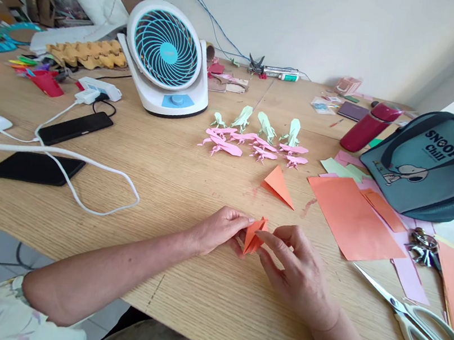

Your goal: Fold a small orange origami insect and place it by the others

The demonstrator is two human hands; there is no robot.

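Note:
A small piece of folded orange paper (252, 238) with several pointed layers is held between my hands, near the table's front edge. My left hand (224, 229) grips its left side with thumb and fingers. From the right, my right hand (294, 262) pinches the right edge, index finger on the paper and thumb below. Just beyond lies a second folded orange paper triangle (279, 186). Farther back stand several folded pink paper insects (225, 146) and, behind those, several pale green ones (266, 127).
Orange sheets (352, 217), scissors (409, 319) and keys (423, 245) lie to the right. A red bottle (367, 128) stands beside a teal bag (428, 166). On the left are a fan (164, 58), a phone (75, 128), a black tablet-like slab (31, 168) and a looping white cable (96, 159).

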